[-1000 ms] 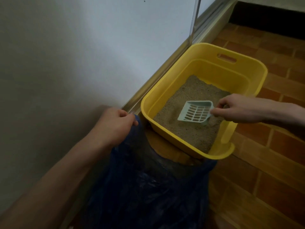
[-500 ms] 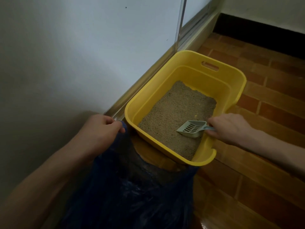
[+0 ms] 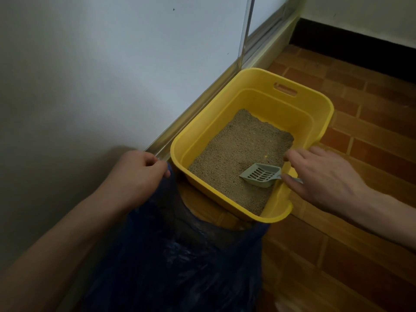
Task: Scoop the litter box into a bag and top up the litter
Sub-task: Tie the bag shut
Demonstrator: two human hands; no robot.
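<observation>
A yellow litter box (image 3: pixel 254 79) sits on the floor against the wall, its bottom covered with brown litter (image 3: pixel 236 149). A pale green slotted scoop (image 3: pixel 261 175) lies on the litter by the box's low front-right lip. My right hand (image 3: pixel 324 176) hovers over the scoop's handle with fingers spread, holding nothing. My left hand (image 3: pixel 139 174) grips the rim of a dark blue plastic bag (image 3: pixel 180 255), which stands open just in front of the box.
A white wall (image 3: pixel 112 75) with a metal rail (image 3: pixel 202 104) along its base runs on the left. Brown brick tiles (image 3: pixel 360 122) cover the floor to the right. A dark skirting (image 3: pixel 360 46) lines the far wall.
My right hand lowered the scoop onto the litter near the front lip and let go of it; its fingers are now spread. My left hand kept hold of the bag.
</observation>
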